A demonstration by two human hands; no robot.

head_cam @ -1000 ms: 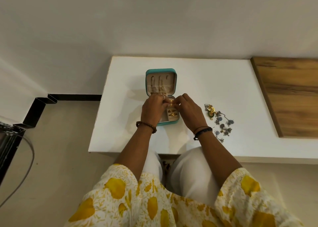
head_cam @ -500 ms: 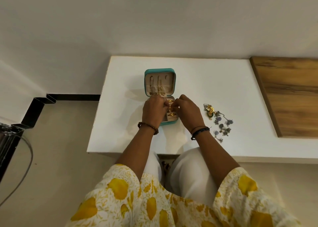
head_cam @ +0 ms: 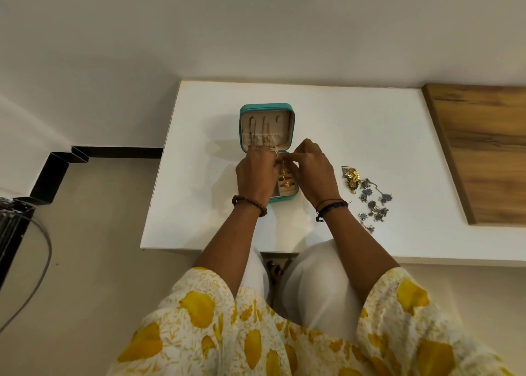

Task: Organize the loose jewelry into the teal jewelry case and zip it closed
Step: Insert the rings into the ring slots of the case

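The teal jewelry case [head_cam: 243, 113] lies open on the white table [head_cam: 355, 125], lid propped at the back with thin chains hanging on its beige lining. Both hands hover over the lower tray. My left hand [head_cam: 256, 173] and my right hand [head_cam: 311, 170] pinch a small gold piece [head_cam: 284, 170] together between their fingertips. Gold rings [head_cam: 286, 183] sit in the tray below it. To the right of the case lies a loose pile: a gold ornament [head_cam: 353, 176] and silver-blue floral jewelry [head_cam: 374, 204].
A wooden board [head_cam: 484, 148] covers the table's right end. The table's front edge runs just in front of my knees. At the far left stand a black frame and a cable [head_cam: 37, 250] on the floor.
Both hands stay pinched over the case tray with only slight finger shifts. The loose pile on the right has not moved.
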